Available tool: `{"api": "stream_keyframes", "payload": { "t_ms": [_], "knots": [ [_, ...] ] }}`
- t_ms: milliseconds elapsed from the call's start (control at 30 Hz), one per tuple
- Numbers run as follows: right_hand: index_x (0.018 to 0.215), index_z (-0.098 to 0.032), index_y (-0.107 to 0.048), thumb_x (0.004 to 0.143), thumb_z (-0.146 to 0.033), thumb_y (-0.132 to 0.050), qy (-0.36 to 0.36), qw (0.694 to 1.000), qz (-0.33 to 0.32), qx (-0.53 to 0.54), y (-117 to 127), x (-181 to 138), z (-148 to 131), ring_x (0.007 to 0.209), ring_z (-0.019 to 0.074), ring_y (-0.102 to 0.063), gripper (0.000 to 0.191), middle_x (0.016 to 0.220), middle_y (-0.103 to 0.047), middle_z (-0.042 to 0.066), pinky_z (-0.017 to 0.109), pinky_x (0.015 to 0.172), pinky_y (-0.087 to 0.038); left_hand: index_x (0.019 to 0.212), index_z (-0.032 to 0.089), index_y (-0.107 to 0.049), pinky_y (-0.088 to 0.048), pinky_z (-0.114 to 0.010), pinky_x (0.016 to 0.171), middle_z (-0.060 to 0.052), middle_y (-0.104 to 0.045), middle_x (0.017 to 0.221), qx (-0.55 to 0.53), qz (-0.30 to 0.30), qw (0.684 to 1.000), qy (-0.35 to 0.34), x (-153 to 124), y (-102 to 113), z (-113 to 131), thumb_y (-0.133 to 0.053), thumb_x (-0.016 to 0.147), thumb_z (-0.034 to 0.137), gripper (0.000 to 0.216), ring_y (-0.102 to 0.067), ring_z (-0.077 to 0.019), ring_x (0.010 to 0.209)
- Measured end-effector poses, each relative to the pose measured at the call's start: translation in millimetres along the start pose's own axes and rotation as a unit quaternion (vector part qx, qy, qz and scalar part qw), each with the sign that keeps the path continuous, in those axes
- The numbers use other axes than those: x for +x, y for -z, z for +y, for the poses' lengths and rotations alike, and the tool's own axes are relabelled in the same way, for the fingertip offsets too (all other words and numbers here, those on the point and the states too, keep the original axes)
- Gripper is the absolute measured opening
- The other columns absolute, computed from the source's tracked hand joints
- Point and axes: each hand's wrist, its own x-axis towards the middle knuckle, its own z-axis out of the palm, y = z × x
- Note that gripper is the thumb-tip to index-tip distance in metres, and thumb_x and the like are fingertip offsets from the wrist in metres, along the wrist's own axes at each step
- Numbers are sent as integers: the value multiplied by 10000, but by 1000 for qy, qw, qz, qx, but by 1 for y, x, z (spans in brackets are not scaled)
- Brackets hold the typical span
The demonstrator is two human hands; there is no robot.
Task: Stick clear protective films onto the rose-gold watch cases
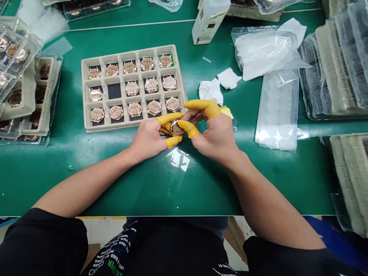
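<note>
1. Where the head view looks down on the green bench (115,184), a rose-gold watch case (176,129) is held just off the near right corner of the compartment tray (104,126), its marked back facing up.
2. Fourteen compartments carry similar cases (116,112), backs up; the second from the left in the middle row shows only its black pad (114,91). Judging by this, the held piece is the one out of its place and its handling is under way; which of the others are finished, I cannot tell.
3. From the bench's near left, the left forearm slants inward; the left hand (148,136) lies low, its thumb and fingers in yellow finger cots (173,142) grasping the case from the left.
4. From the near right, the other forearm slants in; the right hand (215,130) arches over, thumb on the case's right side, index finger bent above, fingers pinching the case.
5. Crumpled white wipes (211,91) lie beyond the right hand, toward the bench's far edge.
</note>
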Motion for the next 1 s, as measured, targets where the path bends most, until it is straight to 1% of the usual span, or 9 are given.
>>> {"api": "stream_keyframes", "payload": {
  "t_ms": [67, 133, 233, 400, 500, 600, 667, 800, 1000],
  "knots": [
    [1234, -257, -581, 958, -269, -616, 11, 1000, -5, 3, -2, -1, 1, 926, 233, -696, 279, 978, -715, 58, 395, 795, -605, 1349, 188, -734, -680, -304, 839, -27, -829, 1007, -10, 0, 1000, 2, 0, 0, -1, -818, 750, 183, 605, -777, -163, 807],
    [1216, -257, -567, 972, -251, -573, 19, 1000, -9, 13, -5, -2, 2, 920, 220, -688, 244, 1002, -687, 60, 395, 828, -607, 1350, 190, -732, -679, -298, 822, -24, -825, 983, -25, 1, 1000, 5, 1, -1, -2, -837, 740, 205, 619, -771, -157, 789],
    [1206, -264, -545, 989, -244, -531, 12, 1000, -10, 27, -8, -3, 2, 889, 200, -671, 218, 1017, -651, 54, 371, 815, -602, 1365, 181, -716, -674, -283, 815, -26, -817, 964, -43, -1, 999, 20, 2, 0, -3, -859, 734, 227, 648, -768, -150, 791],
    [1170, -276, -527, 981, -231, -515, -16, 1000, 3, 13, -11, -4, 1, 881, 202, -640, 195, 1016, -621, 55, 376, 806, -591, 1342, 178, -700, -669, -275, 829, -20, -806, 942, -74, -19, 996, 53, 4, 3, -1, -884, 713, 228, 657, -775, -152, 825],
    [1130, -272, -520, 972, -223, -513, -8, 1000, 13, 14, -14, -4, 2, 862, 198, -623, 165, 992, -589, 52, 369, 785, -580, 1354, 186, -667, -664, -274, 848, -14, -800, 947, -80, -24, 995, 55, 5, 4, 0, -912, 681, 237, 718, -782, -157, 853],
    [1118, -272, -514, 986, -219, -492, -12, 999, 29, 14, -16, -4, 1, 871, 191, -621, 144, 1008, -592, 53, 365, 794, -581, 1370, 217, -605, -650, -254, 821, 3, -787, 937, -78, -27, 995, 54, 6, 4, 2, -921, 678, 249, 762, -787, -152, 866],
    [1130, -277, -516, 995, -210, -473, -29, 999, 32, 11, -16, -4, -1, 895, 193, -628, 156, 1037, -605, 59, 372, 819, -589, 1331, 235, -572, -628, -232, 765, 23, -765, 881, -78, -21, 995, 55, 7, 4, 3, -897, 729, 267, 685, -775, -132, 818],
    [1137, -281, -523, 992, -173, -454, -52, 998, 25, 6, -15, -5, -5, 926, 194, -634, 194, 1047, -599, 59, 385, 853, -598, 1183, 240, -541, -563, -197, 659, 44, -724, 810, -81, -9, 995, 55, 8, 3, 2, -841, 811, 277, 479, -717, -89, 705],
    [1098, -274, -513, 1000, -161, -451, -41, 999, 27, 18, -14, -4, -8, 944, 188, -627, 162, 1054, -586, 53, 389, 859, -592, 1042, 229, -527, -504, -181, 589, 59, -658, 758, -78, 1, 996, 36, 9, 2, 3, -829, 830, 295, 376, -648, -65, 633]
  ]
}}
